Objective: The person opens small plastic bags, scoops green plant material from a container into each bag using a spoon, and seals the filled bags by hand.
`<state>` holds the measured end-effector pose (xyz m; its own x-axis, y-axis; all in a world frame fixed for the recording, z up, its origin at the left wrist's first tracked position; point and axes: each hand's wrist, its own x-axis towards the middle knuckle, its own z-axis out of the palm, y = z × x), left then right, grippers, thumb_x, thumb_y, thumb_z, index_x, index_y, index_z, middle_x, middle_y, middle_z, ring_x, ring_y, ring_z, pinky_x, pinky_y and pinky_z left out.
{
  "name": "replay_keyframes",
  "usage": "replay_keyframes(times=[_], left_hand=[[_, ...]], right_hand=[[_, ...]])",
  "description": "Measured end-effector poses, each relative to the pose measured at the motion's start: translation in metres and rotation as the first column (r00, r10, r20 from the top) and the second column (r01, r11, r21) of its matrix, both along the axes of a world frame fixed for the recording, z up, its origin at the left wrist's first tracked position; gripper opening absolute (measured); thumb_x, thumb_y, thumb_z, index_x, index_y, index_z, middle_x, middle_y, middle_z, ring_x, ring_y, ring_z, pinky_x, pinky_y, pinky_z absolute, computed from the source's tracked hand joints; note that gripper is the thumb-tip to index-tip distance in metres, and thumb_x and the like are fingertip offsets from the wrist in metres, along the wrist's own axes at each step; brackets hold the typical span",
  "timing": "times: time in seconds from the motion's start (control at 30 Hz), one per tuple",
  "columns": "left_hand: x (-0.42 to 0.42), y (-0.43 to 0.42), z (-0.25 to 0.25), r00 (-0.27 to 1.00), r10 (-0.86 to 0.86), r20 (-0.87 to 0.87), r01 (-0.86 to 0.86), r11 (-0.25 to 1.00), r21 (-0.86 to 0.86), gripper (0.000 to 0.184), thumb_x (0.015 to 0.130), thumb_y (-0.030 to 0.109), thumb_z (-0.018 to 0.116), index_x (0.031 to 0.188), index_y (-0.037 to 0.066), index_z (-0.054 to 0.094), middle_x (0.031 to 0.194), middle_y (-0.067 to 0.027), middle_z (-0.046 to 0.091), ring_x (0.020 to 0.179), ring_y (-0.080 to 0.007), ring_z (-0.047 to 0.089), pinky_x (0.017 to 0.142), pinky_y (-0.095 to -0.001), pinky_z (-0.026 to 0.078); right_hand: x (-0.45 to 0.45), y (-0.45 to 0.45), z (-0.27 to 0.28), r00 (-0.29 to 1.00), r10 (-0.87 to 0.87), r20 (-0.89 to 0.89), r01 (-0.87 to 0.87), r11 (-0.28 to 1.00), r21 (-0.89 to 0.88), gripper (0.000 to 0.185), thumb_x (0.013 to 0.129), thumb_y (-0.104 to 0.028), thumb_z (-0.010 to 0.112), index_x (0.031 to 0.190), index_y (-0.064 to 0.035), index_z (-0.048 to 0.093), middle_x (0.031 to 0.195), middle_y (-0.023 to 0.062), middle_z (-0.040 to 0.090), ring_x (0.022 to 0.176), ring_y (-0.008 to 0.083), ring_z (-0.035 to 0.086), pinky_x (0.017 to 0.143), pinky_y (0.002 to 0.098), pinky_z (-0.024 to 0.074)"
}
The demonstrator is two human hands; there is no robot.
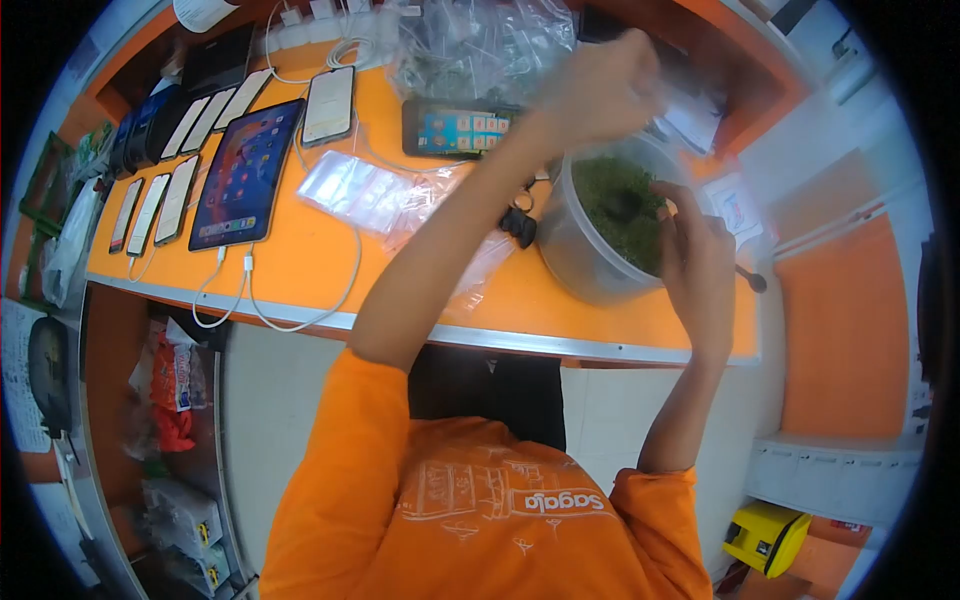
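Note:
My left hand (615, 85) is raised over the far side of a translucent plastic tub. Its fingers are curled closed and blurred, so what they hold, if anything, does not show. The tub (580, 265) stands near the table's front edge, containing finely chopped green leaf-like material (610, 185) with a dark hollow in its middle. At the tub's right rim is my right hand (695, 250), fingers bent over the green material and apart, with nothing visible between them. A dark spoon-like handle end (752, 280) sticks out beside the right hand.
Small clear plastic bags (370, 195) lie left of the tub, near a black key fob (518, 227). Several phones and a tablet (248, 175) with charging cables cover the orange table's left part. A dark-framed screen (455, 130) and piled clear bags (470, 50) are behind.

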<state>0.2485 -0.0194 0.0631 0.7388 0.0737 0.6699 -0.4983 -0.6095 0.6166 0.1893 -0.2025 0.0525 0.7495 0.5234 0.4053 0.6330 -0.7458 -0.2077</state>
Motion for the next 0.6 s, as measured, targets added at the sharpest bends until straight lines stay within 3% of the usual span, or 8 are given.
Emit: replay_keyframes(times=[0.03,0.1,0.17,0.23,0.3,0.4,0.53,0.6], left_hand=[[-0.023,0.013,0.005,0.994,0.040,-0.097,-0.038,0.999,0.019,0.041,0.066,0.032,0.067,0.094,0.006,0.054,0.089,-0.0139,0.062,0.087,-0.0328,0.059,0.074,-0.0401,0.046],[-0.044,0.042,-0.015,0.991,0.104,-0.079,-0.098,0.993,0.071,0.030,0.074,0.019,0.069,0.094,0.006,0.052,0.081,-0.0022,0.060,0.072,-0.0123,0.055,0.064,-0.0239,0.045],[-0.073,0.074,-0.032,0.986,0.108,-0.129,-0.090,0.986,0.141,0.031,0.074,0.023,0.068,0.094,0.005,0.052,0.083,-0.0036,0.059,0.071,-0.0149,0.055,0.065,-0.0255,0.046],[-0.097,0.091,-0.044,0.902,0.265,-0.341,-0.178,0.947,0.267,0.035,0.072,0.024,0.069,0.098,0.007,0.054,0.088,-0.0060,0.060,0.074,-0.0160,0.058,0.066,-0.0266,0.047],[-0.110,0.107,-0.084,0.875,0.374,-0.306,-0.256,0.896,0.363,0.039,0.070,0.024,0.070,0.102,0.007,0.055,0.091,-0.0079,0.061,0.079,-0.0202,0.060,0.068,-0.0308,0.048],[-0.124,0.095,-0.095,0.658,0.647,-0.385,-0.339,0.712,0.615,0.032,0.070,0.020,0.067,0.097,0.008,0.055,0.095,-0.0081,0.060,0.090,-0.0252,0.057,0.068,-0.0400,0.047],[-0.121,0.094,-0.111,0.661,0.644,-0.384,-0.411,0.740,0.532,0.028,0.072,0.018,0.065,0.095,0.006,0.056,0.089,-0.0110,0.061,0.087,-0.0274,0.058,0.069,-0.0405,0.046],[-0.121,0.094,-0.110,0.652,0.600,-0.463,-0.429,0.796,0.427,0.025,0.073,0.015,0.064,0.095,0.005,0.056,0.086,-0.0132,0.061,0.085,-0.0281,0.059,0.069,-0.0400,0.047]], right_hand=[[0.001,0.000,-0.002,0.997,-0.044,-0.064,0.041,0.998,-0.043,0.029,0.083,-0.003,0.048,0.111,-0.0092,0.049,0.088,0.0142,0.059,0.082,0.0290,0.055,0.074,0.0391,0.0369],[0.008,0.001,-0.009,0.996,0.048,0.071,-0.052,0.997,0.062,0.030,0.083,-0.003,0.048,0.112,-0.0104,0.049,0.084,0.0140,0.059,0.081,0.0290,0.054,0.073,0.0390,0.0374],[0.010,0.004,-0.014,0.981,0.078,0.177,-0.103,0.985,0.138,0.030,0.083,-0.003,0.049,0.112,-0.0112,0.049,0.082,0.0134,0.059,0.081,0.0290,0.054,0.073,0.0389,0.0378],[0.007,0.008,-0.012,0.968,0.064,0.242,-0.111,0.976,0.186,0.031,0.082,-0.003,0.048,0.112,-0.0115,0.050,0.081,0.0124,0.059,0.082,0.0290,0.054,0.072,0.0387,0.0383],[0.000,0.008,-0.002,0.999,-0.040,-0.002,0.040,0.989,0.140,0.031,0.082,-0.002,0.049,0.111,-0.0111,0.050,0.087,0.0120,0.059,0.085,0.0290,0.054,0.073,0.0382,0.0393],[0.001,0.009,-0.011,1.000,-0.009,0.001,0.009,0.975,0.224,0.031,0.080,-0.002,0.050,0.110,-0.0096,0.051,0.094,0.0125,0.058,0.086,0.0295,0.055,0.074,0.0373,0.0409],[-0.001,0.014,-0.014,0.962,0.013,0.271,-0.097,0.949,0.300,0.029,0.081,0.000,0.049,0.108,-0.0079,0.053,0.096,0.0136,0.057,0.084,0.0295,0.057,0.074,0.0351,0.0426],[-0.007,0.018,-0.011,0.971,0.000,0.240,-0.094,0.921,0.379,0.030,0.080,0.003,0.049,0.108,-0.0066,0.053,0.095,0.0129,0.057,0.085,0.0270,0.057,0.074,0.0334,0.0425]])
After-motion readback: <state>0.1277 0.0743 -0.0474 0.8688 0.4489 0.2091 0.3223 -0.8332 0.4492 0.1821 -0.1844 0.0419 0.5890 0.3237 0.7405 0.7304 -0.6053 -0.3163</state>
